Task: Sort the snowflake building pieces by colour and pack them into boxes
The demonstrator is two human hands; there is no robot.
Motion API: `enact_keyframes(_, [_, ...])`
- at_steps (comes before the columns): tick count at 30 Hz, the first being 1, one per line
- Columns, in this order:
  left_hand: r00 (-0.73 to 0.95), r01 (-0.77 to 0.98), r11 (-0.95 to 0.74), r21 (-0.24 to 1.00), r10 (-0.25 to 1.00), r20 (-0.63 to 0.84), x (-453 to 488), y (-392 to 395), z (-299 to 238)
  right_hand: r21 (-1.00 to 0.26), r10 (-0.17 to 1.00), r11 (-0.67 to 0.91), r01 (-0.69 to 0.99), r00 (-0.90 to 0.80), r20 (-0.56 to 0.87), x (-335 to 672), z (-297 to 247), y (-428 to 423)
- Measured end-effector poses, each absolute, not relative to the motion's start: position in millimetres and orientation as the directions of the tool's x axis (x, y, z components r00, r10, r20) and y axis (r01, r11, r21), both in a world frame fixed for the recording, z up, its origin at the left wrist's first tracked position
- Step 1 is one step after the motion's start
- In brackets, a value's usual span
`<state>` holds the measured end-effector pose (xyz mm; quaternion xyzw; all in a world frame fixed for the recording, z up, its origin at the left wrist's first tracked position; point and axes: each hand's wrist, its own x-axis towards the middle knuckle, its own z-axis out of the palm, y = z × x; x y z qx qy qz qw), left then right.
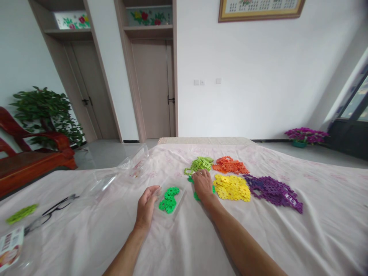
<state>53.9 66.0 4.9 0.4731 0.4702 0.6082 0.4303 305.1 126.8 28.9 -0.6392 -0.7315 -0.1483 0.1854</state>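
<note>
My left hand (145,207) grips the left side of a clear plastic box (178,204), thumb and fingers at its rim. Several green flower-shaped plastic discs (169,200) lie inside the box. To its right, my right hand (202,182) reaches down over more green discs (196,196), which stick out on both sides of it. Its fingers are curled, and their tips are hidden, so what they pinch cannot be made out. A light green pile (202,163) lies just beyond that hand, and a pile of yellow discs (232,187) is close on its right.
Orange pieces (230,165) and purple pieces (271,189) lie farther right on the pale tablecloth (322,230). On the left are clear plastic containers (99,184), eyeglasses (53,210), a light green piece (21,214) and a labelled clear tub (13,247).
</note>
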Motion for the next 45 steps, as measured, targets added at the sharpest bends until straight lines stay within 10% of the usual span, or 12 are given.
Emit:
enact_keyframes(14, [-0.189,-0.084,-0.179,0.98,0.969,0.161,54,66,6,-0.261,0.834,0.096,0.961,0.066,0.548,314,31,120])
enact_keyframes(23, [-0.188,-0.119,-0.207,0.971,0.965,0.182,54,66,5,-0.516,0.797,0.522,0.679,-0.172,0.58,294,47,116])
enact_keyframes(32, [-0.187,-0.133,-0.168,0.977,0.972,0.142,54,66,6,-0.327,0.882,-0.043,0.944,0.189,0.431,331,33,122])
enact_keyframes(45, [-0.18,-0.12,-0.172,0.978,0.972,0.149,54,67,4,-0.205,0.923,-0.103,0.973,0.171,0.345,314,20,137])
